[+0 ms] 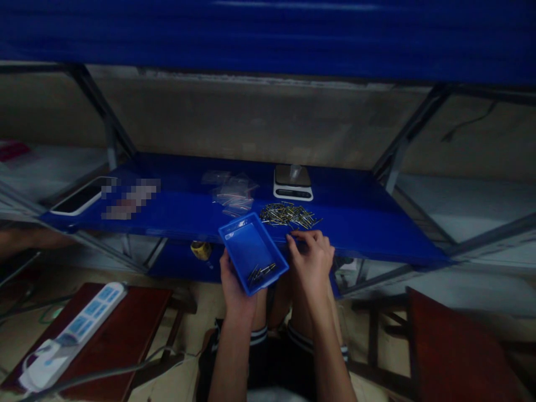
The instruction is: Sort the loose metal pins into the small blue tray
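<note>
My left hand grips a blue plastic tray from below, tilted toward me in front of the shelf edge. A few thin metal rods lie in its near corner. My right hand is at the shelf edge, thumb and index finger brought together in a pinch. Whatever is between those fingertips is too small to make out. Just beyond them spreads a pile of thin silver and gold-coloured metal rods. Behind the pile sits a digital scale with a small clear plastic bag on it.
Clear plastic bags lie left of the pile on the blue shelf. A phone rests at the shelf's left end. A power strip lies on a wooden stool; another stool stands right. An upper shelf hangs overhead.
</note>
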A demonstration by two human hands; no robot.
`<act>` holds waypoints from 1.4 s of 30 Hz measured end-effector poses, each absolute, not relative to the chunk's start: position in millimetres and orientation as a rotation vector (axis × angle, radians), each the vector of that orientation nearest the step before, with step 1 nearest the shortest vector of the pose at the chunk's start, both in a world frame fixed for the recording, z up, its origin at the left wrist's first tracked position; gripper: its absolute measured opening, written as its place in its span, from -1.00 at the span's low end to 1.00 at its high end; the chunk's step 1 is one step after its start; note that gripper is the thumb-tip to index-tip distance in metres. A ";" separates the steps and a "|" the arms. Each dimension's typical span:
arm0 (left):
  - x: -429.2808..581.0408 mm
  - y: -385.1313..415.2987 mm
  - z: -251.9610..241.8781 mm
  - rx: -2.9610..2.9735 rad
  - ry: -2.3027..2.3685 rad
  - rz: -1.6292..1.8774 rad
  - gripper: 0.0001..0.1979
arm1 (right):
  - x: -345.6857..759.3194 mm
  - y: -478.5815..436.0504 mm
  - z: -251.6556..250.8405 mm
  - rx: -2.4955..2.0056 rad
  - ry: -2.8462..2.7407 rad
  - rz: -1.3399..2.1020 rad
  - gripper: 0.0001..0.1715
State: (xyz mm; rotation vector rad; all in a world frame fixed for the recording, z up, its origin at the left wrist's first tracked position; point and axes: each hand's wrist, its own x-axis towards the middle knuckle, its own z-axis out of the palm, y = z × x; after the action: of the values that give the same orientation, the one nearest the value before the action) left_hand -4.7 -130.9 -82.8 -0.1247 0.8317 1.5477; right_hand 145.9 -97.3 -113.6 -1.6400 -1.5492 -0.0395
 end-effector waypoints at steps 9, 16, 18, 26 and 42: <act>-4.8 -130.7 -83.4 -0.169 0.782 1.579 -0.71 | 153.2 -94.5 -117.9 -1.599 -1.493 -0.076 -0.70; -5.5 -129.4 -83.3 -0.184 0.788 1.587 -0.75 | 155.2 -93.6 -115.8 -1.589 -1.413 -0.070 -0.69; -5.3 -129.2 -81.6 -0.187 0.796 1.583 -0.74 | 155.1 -93.8 -115.5 -1.649 -1.399 -0.075 -0.67; -4.6 -129.7 -80.0 -0.207 0.796 1.591 -0.71 | 157.8 -98.2 -109.1 -1.795 -1.360 -0.072 -0.68; -4.4 -129.2 -82.1 -0.181 0.829 1.609 -0.72 | 162.6 -96.4 -108.7 -1.799 -1.450 -0.074 -0.64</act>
State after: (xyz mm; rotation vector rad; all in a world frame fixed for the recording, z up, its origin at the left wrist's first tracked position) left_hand -4.4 -129.2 -82.1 -0.1811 0.8288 1.6092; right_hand 162.6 -96.4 -108.7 -1.7995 -1.4504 -0.0741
